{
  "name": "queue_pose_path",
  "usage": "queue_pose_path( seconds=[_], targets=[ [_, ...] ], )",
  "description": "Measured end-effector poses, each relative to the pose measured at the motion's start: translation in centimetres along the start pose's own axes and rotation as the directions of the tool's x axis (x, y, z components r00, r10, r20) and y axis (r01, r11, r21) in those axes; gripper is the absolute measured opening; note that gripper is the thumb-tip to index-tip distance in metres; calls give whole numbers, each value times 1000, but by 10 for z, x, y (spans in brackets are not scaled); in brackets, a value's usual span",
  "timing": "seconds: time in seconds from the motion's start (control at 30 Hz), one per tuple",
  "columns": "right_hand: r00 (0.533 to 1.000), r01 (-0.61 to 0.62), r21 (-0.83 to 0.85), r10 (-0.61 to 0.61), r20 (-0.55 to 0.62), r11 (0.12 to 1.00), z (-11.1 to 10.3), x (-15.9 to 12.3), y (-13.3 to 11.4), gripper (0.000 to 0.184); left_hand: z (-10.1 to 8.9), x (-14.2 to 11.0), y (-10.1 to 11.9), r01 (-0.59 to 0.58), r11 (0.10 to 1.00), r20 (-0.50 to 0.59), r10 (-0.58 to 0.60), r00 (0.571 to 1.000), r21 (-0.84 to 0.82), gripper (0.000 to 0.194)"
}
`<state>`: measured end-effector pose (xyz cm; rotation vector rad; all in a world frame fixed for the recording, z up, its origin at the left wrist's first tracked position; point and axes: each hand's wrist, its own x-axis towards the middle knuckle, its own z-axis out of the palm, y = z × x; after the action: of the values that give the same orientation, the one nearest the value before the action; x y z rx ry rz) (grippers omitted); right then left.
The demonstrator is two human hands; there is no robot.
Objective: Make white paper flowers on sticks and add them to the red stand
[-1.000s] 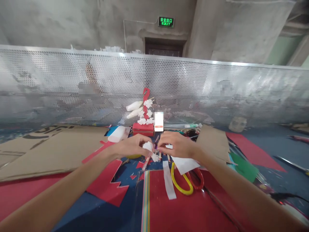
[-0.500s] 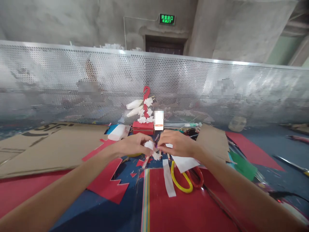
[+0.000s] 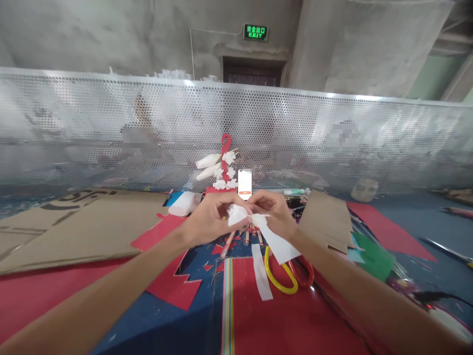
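My left hand (image 3: 207, 217) is closed on a crumpled white paper flower (image 3: 237, 215), its ruffled edge showing between thumb and fingers. Against the flower's gathered end, my right hand (image 3: 273, 212) is pinched, fingertips meeting those of the left. A pale bit of paper (image 3: 260, 220) shows at the right fingertips; whether it belongs to the flower I cannot tell. Below the right hand lies a white paper sheet (image 3: 283, 246) over scissors with yellow and red handles (image 3: 281, 278). Left of the handles, a white paper strip (image 3: 262, 273) rests on a red paper stack (image 3: 295, 320).
Behind the hands stand a red hooked stem with white flowers (image 3: 226, 165) and a lit phone (image 3: 245, 183). Cardboard (image 3: 92, 227) lies left, another cardboard piece (image 3: 327, 219) right. Red scraps (image 3: 177, 291) litter the blue table. A perforated metal screen (image 3: 295, 133) closes off the back.
My hands have come together and risen slightly. My right fingertips, apart from the flower before, now meet its gathered end. The view has shifted slightly.
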<state>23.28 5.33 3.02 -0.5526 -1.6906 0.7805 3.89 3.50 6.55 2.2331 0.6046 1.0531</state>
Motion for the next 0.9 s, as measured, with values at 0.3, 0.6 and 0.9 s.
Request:
queue_pose_path(
  seconds=[0.3,0.6,0.9],
  targets=[
    [970,-182,10,181,-162,983,31,-9,-11,24,-4,-1,-7,-42,976,-311,109,944,215,9],
    [989,-139,-286,149,13,948,29,-11,-9,19,-14,1,-24,71,929,-317,52,947,364,16],
    [924,325,-784,1,383,530,-1,-2,-16,18,-11,5,-48,132,935,0,-140,990,330,8]
  ],
)
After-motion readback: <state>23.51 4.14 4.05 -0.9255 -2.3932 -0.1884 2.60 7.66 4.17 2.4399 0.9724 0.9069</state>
